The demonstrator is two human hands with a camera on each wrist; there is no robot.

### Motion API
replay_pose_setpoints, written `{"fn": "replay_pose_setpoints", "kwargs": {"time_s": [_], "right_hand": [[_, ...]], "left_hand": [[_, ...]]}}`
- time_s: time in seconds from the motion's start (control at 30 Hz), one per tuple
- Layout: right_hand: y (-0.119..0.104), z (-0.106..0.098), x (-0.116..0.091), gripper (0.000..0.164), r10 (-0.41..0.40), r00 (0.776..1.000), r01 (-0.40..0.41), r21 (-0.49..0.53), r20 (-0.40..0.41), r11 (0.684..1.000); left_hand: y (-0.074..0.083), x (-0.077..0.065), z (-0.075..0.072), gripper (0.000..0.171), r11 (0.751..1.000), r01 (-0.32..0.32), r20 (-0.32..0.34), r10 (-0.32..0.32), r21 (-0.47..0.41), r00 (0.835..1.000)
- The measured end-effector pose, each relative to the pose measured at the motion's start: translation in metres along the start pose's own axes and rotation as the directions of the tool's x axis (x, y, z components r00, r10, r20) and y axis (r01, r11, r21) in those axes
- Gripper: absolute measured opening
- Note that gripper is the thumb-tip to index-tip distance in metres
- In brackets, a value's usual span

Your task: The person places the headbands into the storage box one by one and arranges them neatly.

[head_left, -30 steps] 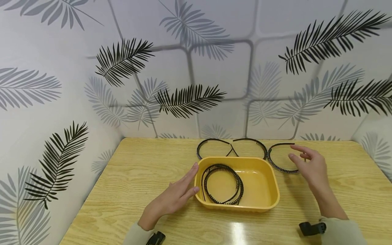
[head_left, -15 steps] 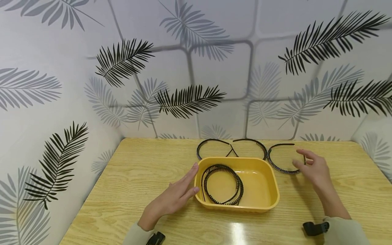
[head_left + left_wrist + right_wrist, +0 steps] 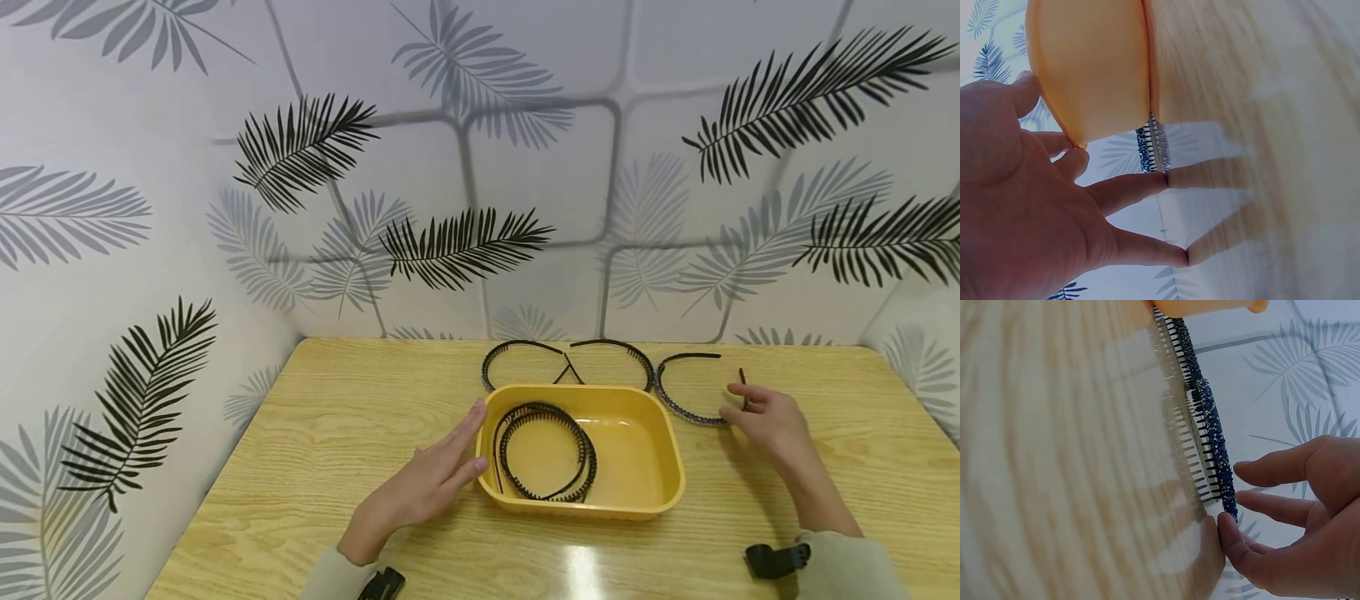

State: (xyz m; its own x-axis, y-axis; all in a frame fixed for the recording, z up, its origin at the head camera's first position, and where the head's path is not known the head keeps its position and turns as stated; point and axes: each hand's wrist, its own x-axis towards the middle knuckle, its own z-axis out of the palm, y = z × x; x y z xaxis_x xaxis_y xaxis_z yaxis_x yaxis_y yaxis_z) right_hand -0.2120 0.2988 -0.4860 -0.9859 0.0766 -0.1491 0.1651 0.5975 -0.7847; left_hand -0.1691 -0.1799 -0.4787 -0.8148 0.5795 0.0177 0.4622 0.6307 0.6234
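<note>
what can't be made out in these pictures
- Head: parts of two dark, curved, toothed headbands, behind the yellow plastic tub.
- Head: exact number of dark looped headbands inside; they overlap.
- Head: part of the rightmost dark toothed headband, behind the right grip.
- Left wrist: the tub's rest, cut off by the top edge.

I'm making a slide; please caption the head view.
Left hand against a yellow bin of dark headbands, right hand at the rightmost loose headband.
</note>
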Motion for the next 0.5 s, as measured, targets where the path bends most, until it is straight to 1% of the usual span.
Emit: {"fn": "replay_pose_setpoints", "kwargs": {"time_s": [0.1,0.27,0.4,0.5], "right_hand": [[-0.0002,-0.0015,0.0006,0.057,0.011,1.000,-0.011,-0.039,-0.003,0.999],[0.0012,-0.0030,0.0009,0.056,-0.010,1.000,0.009,-0.097,-0.014,0.995],[0.0040,-0.0025,0.0012,0.057,-0.008,1.000,0.005,-0.102,-0.024,0.995],[0.0070,-0.0038,0.0013,0.057,-0.012,0.999,0.009,-0.088,-0.035,0.996]], "left_hand": [[0.0001,0.0000,0.0001,0.070,1.000,0.003,0.000,-0.003,0.007,1.000],[0.0001,-0.0003,0.0002,0.070,1.000,0.004,-0.001,-0.004,0.012,1.000],[0.0004,-0.0003,0.0001,0.069,1.000,-0.011,-0.002,0.011,0.007,1.000],[0.0013,-0.0001,-0.0004,0.070,1.000,-0.009,0.002,0.009,0.002,1.000]]}}
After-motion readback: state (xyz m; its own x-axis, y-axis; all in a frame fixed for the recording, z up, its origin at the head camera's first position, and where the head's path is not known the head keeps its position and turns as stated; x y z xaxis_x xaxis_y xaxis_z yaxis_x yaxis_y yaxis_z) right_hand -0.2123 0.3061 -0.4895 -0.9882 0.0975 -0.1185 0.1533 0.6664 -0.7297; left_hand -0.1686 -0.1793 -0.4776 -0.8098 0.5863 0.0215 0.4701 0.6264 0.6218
